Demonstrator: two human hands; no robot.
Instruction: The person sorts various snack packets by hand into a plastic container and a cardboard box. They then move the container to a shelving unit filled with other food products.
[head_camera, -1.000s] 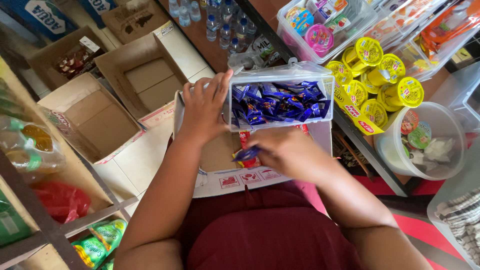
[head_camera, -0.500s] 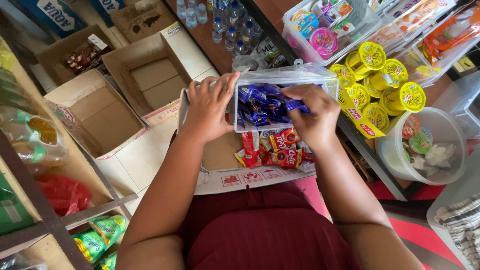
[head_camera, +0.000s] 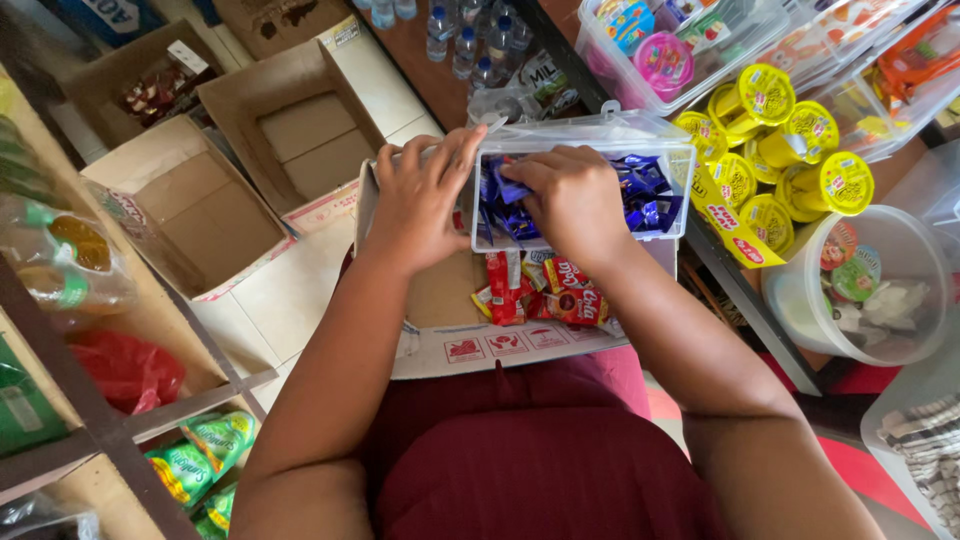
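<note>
A clear plastic container (head_camera: 672, 152) full of small blue wrapped candies (head_camera: 645, 190) rests on an open cardboard box (head_camera: 500, 345) on my lap. My left hand (head_camera: 420, 195) grips the container's left wall. Inside the container is my right hand (head_camera: 572, 200), fingers pinched on a blue candy (head_camera: 512, 190) at its left end. Red candy packets (head_camera: 545, 290) lie in the cardboard box just below the container.
Empty open cardboard boxes (head_camera: 210, 215) sit on the tiled floor at left. A shelf (head_camera: 80, 400) with bagged goods runs along the left. Yellow-lidded cups (head_camera: 780, 150), a round tub (head_camera: 860, 290) and clear bins (head_camera: 660, 50) crowd the right. Water bottles (head_camera: 470, 45) stand ahead.
My right hand rose from the cardboard box with a blue candy and went into the container, moving to its left end. My left hand stayed on the container's left wall.
</note>
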